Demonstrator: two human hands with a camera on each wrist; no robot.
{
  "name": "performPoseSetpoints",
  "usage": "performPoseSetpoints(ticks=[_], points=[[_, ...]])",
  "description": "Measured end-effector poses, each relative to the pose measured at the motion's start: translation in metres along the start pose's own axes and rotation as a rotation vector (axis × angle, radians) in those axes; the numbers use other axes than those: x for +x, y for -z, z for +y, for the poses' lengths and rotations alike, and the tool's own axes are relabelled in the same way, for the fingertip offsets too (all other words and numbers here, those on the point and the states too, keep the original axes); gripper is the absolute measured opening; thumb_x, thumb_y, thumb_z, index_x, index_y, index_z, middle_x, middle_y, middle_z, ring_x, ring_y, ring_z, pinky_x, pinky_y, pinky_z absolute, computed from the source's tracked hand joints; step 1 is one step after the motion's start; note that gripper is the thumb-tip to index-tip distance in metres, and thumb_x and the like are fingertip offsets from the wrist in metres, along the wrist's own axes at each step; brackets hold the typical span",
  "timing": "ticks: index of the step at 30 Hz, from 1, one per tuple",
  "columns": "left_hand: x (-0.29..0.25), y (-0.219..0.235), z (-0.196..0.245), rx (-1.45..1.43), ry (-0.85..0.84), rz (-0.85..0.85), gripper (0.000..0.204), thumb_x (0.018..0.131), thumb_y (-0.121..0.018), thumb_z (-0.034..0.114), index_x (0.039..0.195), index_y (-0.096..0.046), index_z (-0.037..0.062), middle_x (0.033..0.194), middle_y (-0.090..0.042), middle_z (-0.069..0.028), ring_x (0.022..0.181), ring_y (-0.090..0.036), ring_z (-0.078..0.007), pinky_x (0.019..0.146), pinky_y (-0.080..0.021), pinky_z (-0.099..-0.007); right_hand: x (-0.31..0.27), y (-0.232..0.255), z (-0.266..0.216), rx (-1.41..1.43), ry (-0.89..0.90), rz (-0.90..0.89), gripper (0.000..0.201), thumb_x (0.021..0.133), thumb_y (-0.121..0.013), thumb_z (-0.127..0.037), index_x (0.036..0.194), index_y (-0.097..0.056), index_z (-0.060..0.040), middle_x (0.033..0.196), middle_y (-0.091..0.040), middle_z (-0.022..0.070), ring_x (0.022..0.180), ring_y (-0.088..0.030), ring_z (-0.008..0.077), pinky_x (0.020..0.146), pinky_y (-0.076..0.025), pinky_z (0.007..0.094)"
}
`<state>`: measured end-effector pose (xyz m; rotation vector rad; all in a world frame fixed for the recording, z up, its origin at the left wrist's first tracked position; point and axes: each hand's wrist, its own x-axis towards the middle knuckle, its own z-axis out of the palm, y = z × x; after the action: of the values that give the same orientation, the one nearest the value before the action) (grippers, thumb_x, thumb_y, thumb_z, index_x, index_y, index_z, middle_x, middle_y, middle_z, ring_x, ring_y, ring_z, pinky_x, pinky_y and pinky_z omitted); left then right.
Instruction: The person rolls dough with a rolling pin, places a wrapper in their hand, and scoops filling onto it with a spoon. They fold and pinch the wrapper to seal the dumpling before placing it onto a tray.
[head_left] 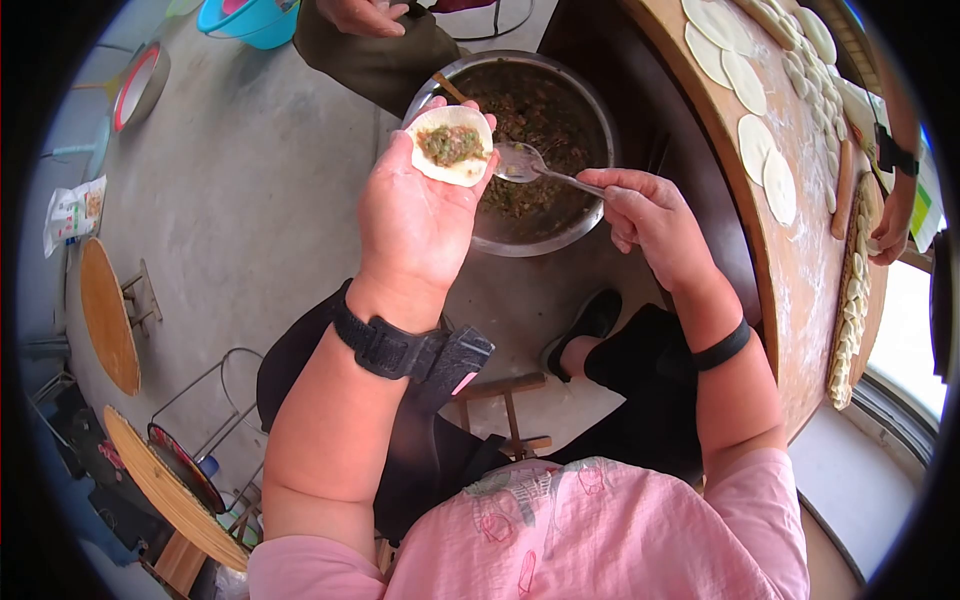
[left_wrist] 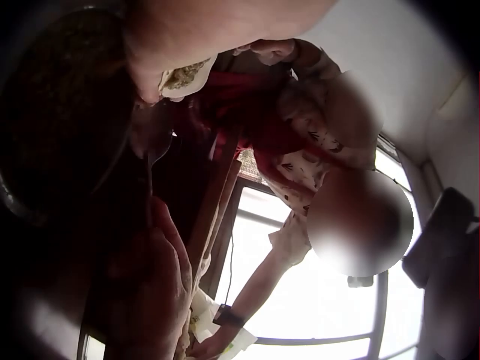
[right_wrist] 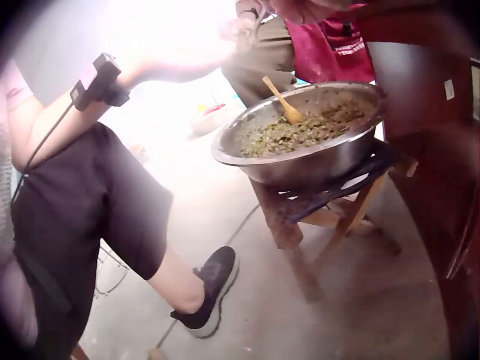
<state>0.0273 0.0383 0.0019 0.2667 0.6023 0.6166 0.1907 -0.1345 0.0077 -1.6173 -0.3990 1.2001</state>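
The round wooden counter point(head_left: 790, 260) fills the right side of the head view, dusted with flour. Flat dough rounds point(head_left: 765, 150) lie on it, and rows of finished dumplings point(head_left: 850, 310) run along its far edge; a rolling pin point(head_left: 845, 188) lies between them. Another person's hand point(head_left: 888, 235) rests at the counter's far side.

Left of the counter a steel bowl point(head_left: 590, 110) sits on a low wooden stool point(right_wrist: 330, 206), holding dark green minced filling point(head_left: 540, 110). A wooden spoon point(right_wrist: 283, 101) stands tilted in the filling at the bowl's far side. A second seated person is just behind the bowl.

On the concrete floor at the left are a round wooden board point(head_left: 108, 315), a bag point(head_left: 73, 212) and a blue basin point(head_left: 250, 20).

The left hand point(head_left: 415, 215) is held palm up, just over the bowl's near rim, fingers gently cupped around a wrapper point(head_left: 470, 172). The wrapper lies open on the fingers with a small mound of filling in its middle.

The right hand point(head_left: 650, 215) is curled around the handle of a metal spoon point(head_left: 520, 162), pinching it near the end. The spoon's bowl is just beside the wrapper's right edge, over the steel bowl, and looks nearly empty.
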Motion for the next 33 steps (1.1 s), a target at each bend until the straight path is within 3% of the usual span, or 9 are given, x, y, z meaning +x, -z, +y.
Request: performPoseSetpoints(ticks=[7,10,13,16,19,20,24,30,33], points=[[0.002,0.001,0.001,-0.051,-0.06,0.013,0.034,0.108,-0.033,0.019,0.129,-0.047,-0.0037,0.129,-0.057,-0.0239,0.121,-0.058,-0.0344,0.107,-0.047,-0.0421,-0.007,0.01,-0.009,0.313,-0.108,-0.078,0.029,0.098,-0.05,-0.01,0.12,-0.064,0.0018,0.064,-0.04,-0.006,0.054,-0.033,0.0048,0.05,-0.028,0.0225],[0.002,0.002,-0.001,-0.066,-0.022,-0.001,0.036,0.108,-0.032,0.02,0.129,-0.048,-0.004,0.128,-0.058,-0.0236,0.12,-0.058,-0.0348,0.107,-0.047,-0.0424,-0.012,0.002,-0.015,0.35,0.035,-0.06,0.029,0.098,-0.05,-0.009,0.12,-0.065,0.0021,0.065,-0.043,-0.0054,0.055,-0.034,0.0051,0.051,-0.029,0.0219],[0.001,0.001,-0.004,-0.074,0.018,-0.005,0.039,0.109,-0.03,0.024,0.129,-0.047,-0.005,0.127,-0.058,-0.024,0.12,-0.058,-0.0353,0.108,-0.046,-0.0429,-0.016,-0.005,-0.016,0.207,0.236,-0.014,0.028,0.099,-0.05,-0.008,0.118,-0.066,0.0021,0.066,-0.045,-0.0054,0.058,-0.039,0.0043,0.052,-0.032,0.0211],[-0.003,-0.003,-0.003,-0.046,0.04,-0.001,0.046,0.11,-0.028,0.03,0.13,-0.047,-0.0061,0.127,-0.058,-0.0248,0.12,-0.057,-0.0358,0.109,-0.045,-0.0436,-0.013,-0.005,-0.006,-0.055,0.416,0.131,0.027,0.096,-0.053,-0.006,0.118,-0.068,-0.0007,0.069,-0.054,-0.0015,0.058,-0.048,0.0101,0.053,-0.039,0.0247],[-0.004,-0.003,-0.004,-0.032,0.027,0.029,0.053,0.11,-0.026,0.037,0.132,-0.045,-0.008,0.13,-0.055,-0.0269,0.125,-0.054,-0.0384,0.111,-0.043,-0.0457,0.008,0.002,0.006,-0.914,0.831,0.285,0.028,0.092,-0.057,-0.005,0.116,-0.07,-0.0044,0.075,-0.06,0.004,0.059,-0.057,0.0198,0.057,-0.047,0.0296],[-0.004,-0.003,-0.005,-0.031,0.036,0.015,0.057,0.11,-0.025,0.039,0.133,-0.043,-0.0094,0.133,-0.053,-0.0285,0.128,-0.051,-0.0406,0.112,-0.041,-0.0476,0.014,0.002,0.012,-1.161,0.778,0.301,0.028,0.086,-0.064,-0.008,0.113,-0.072,-0.0086,0.085,-0.064,0.0086,0.072,-0.062,0.0287,0.068,-0.052,0.0356],[-0.008,-0.006,-0.008,-0.018,0.097,-0.092,0.062,0.109,-0.023,0.043,0.135,-0.041,-0.0098,0.137,-0.051,-0.0295,0.133,-0.048,-0.043,0.113,-0.04,-0.0508,0.054,0.011,0.054,-1.609,0.644,0.161,0.031,0.08,-0.072,-0.014,0.111,-0.073,-0.0128,0.093,-0.064,0.0091,0.095,-0.061,0.0297,0.082,-0.051,0.0411],[-0.014,-0.011,-0.005,0.001,0.189,-0.122,0.064,0.108,-0.022,0.048,0.136,-0.043,-0.0057,0.139,-0.052,-0.0254,0.134,-0.047,-0.0428,0.109,-0.043,-0.0517,0.018,-0.019,-0.009,-1.05,1.139,0.218,0.031,0.073,-0.078,-0.011,0.103,-0.072,-0.0138,0.093,-0.063,0.0027,0.085,-0.06,0.0248,0.074,-0.051,0.0363],[-0.018,-0.01,-0.007,-0.032,0.25,-0.213,0.058,0.108,-0.025,0.048,0.131,-0.045,-0.0017,0.128,-0.058,-0.0227,0.124,-0.056,-0.0384,0.108,-0.044,-0.0469,0.011,-0.028,-0.008,-0.989,1.345,0.157,0.032,0.069,-0.08,-0.011,0.1,-0.072,-0.0159,0.094,-0.061,0.0005,0.082,-0.058,0.0225,0.069,-0.051,0.0334]])
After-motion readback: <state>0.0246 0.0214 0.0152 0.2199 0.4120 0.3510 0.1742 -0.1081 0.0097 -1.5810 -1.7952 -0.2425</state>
